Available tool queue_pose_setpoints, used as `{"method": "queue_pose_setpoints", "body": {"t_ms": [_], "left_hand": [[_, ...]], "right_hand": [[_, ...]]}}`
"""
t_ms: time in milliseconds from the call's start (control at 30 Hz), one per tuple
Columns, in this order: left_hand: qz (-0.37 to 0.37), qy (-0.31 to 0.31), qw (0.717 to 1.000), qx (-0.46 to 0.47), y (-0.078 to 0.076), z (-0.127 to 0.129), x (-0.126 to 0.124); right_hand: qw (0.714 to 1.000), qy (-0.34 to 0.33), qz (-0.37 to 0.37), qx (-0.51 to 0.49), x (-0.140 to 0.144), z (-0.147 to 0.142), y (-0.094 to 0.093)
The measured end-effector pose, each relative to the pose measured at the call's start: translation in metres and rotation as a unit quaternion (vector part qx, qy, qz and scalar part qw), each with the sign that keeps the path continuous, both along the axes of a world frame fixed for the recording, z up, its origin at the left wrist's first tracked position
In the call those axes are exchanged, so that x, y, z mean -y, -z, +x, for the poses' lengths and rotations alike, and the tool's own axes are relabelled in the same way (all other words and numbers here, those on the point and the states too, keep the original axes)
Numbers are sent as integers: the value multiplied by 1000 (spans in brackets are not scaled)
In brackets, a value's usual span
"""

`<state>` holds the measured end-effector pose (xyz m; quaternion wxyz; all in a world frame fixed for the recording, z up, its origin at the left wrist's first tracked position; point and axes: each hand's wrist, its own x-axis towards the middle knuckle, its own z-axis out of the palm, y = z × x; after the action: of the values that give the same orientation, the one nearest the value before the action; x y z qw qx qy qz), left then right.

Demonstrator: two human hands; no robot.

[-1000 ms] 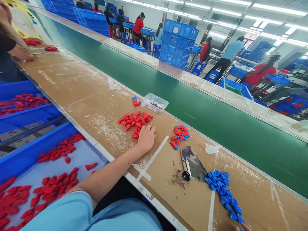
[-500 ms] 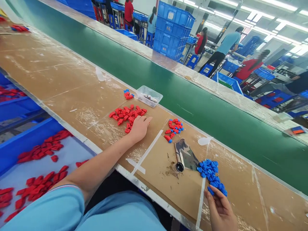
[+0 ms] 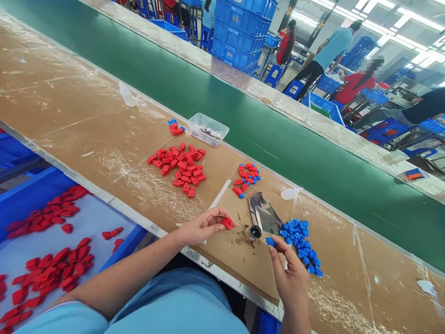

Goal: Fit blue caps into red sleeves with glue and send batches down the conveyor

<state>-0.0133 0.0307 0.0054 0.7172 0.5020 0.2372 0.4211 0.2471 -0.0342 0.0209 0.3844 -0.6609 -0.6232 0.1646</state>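
Note:
My left hand (image 3: 203, 226) pinches a small red plastic part (image 3: 228, 223) just above the brown bench top (image 3: 86, 120). My right hand (image 3: 288, 272) holds a small blue plastic part (image 3: 270, 241) between thumb and fingertips, a short gap right of the red one. Behind the left hand lies a loose pile of red parts (image 3: 181, 169). A pile of blue parts (image 3: 299, 241) sits right of my right hand. Between the hands, a camouflage-patterned roll (image 3: 261, 214) with a dark round end lies on the bench.
A small heap of joined red-and-blue parts (image 3: 246, 176) and a clear plastic tray (image 3: 207, 128) lie near the green conveyor belt (image 3: 278, 144). A blue bin with red parts (image 3: 52, 250) stands at lower left. Other people work among blue crates (image 3: 243, 28) beyond the belt.
My left hand left the red pile and came toward me holding one red part. My right hand rose from the blue pile with a blue part. The view tilted down.

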Motion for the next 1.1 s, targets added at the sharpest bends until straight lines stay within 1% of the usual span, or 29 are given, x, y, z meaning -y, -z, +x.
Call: {"method": "queue_pose_setpoints", "body": {"t_ms": [100, 233, 300, 400, 500, 667, 767, 867, 967, 1100], "left_hand": [[16, 10, 1000, -12, -1, 2, 1], [33, 7, 998, -57, 2, 5, 5], [34, 2, 996, -79, 5, 7, 8], [29, -6, 994, -102, 10, 13, 12], [14, -7, 995, -103, 14, 22, 15], [-55, -28, 995, -76, 20, 36, 17], [-73, -47, 993, -80, 21, 41, 18], [-67, -58, 993, -79, 21, 44, 20], [-20, -71, 993, -96, 21, 45, 21], [45, -94, 986, -129, 22, 47, 22]], "right_hand": [[997, -42, 42, 51, -4, -3, -3], [983, -86, 80, 140, -11, -4, -6], [975, -99, 89, 178, -14, -4, -7], [968, -104, 94, 208, -18, -5, -9], [964, -112, 94, 223, -23, -8, -9], [955, -122, 106, 251, -28, -12, -9], [953, -128, 102, 257, -30, -13, -9], [955, -138, 86, 249, -30, -12, -10], [967, -136, 60, 206, -29, -11, -10], [990, -92, 25, 108, -24, -8, -8]]}}
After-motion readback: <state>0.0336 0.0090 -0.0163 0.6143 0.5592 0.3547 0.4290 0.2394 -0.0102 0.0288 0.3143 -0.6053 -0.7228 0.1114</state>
